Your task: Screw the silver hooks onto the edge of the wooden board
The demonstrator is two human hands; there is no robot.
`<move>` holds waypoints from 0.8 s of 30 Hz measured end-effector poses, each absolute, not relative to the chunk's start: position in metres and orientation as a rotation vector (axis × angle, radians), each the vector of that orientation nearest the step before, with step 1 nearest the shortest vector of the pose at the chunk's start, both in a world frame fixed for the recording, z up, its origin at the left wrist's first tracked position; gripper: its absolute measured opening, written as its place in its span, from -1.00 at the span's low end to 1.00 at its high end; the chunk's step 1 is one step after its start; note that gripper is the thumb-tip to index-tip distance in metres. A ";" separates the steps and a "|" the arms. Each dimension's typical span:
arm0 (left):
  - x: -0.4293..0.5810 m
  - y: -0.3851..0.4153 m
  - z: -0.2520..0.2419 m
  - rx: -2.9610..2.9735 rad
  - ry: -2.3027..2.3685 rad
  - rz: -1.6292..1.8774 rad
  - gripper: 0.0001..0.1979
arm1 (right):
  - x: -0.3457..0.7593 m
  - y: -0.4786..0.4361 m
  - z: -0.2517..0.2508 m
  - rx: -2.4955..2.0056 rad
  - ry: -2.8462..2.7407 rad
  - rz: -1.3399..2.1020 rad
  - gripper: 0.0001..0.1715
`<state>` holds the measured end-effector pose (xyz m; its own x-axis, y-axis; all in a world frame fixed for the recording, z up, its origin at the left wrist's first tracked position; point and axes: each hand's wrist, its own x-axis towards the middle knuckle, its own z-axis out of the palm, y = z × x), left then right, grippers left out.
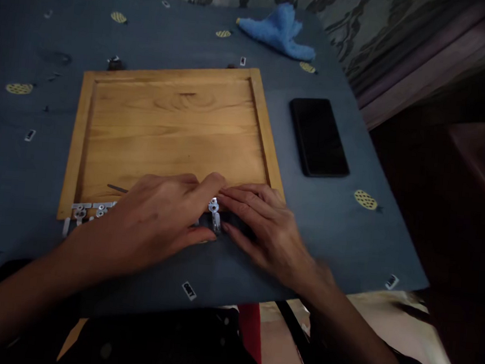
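Left hand (161, 212): grip unclear, curled beside metal fitting (213, 206), wooden panel's near edge
Right hand (268, 227): likewise, by panel's near-right corner
Black phone (319, 136): right of panel

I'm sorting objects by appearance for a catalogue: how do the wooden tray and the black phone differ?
The wooden tray is much larger than the black phone. The tray is yellowish brown with visible grain, while the phone is plain black. Both hands, left and right, are at the tray's near edge; neither is on the phone. Both are roughly rectangular and lie flat on the table.
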<state>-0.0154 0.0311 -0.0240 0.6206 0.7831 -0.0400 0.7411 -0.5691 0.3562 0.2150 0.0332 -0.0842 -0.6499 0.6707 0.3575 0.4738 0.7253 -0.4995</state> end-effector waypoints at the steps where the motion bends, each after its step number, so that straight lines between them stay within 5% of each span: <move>1: -0.015 0.031 -0.024 2.503 1.222 0.180 -0.57 | 0.215 0.033 -0.084 -0.863 -2.402 0.490 -0.61; 24: -0.016 0.028 -0.029 2.552 1.244 0.246 -0.64 | 0.209 0.031 -0.086 -0.939 -2.320 0.515 -0.63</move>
<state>-0.0160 0.0283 -0.0287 0.6123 0.7902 0.0260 0.7404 -0.5847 0.3316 0.2090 0.0307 -0.0862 -0.5857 0.7230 0.3663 0.5000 0.6780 -0.5388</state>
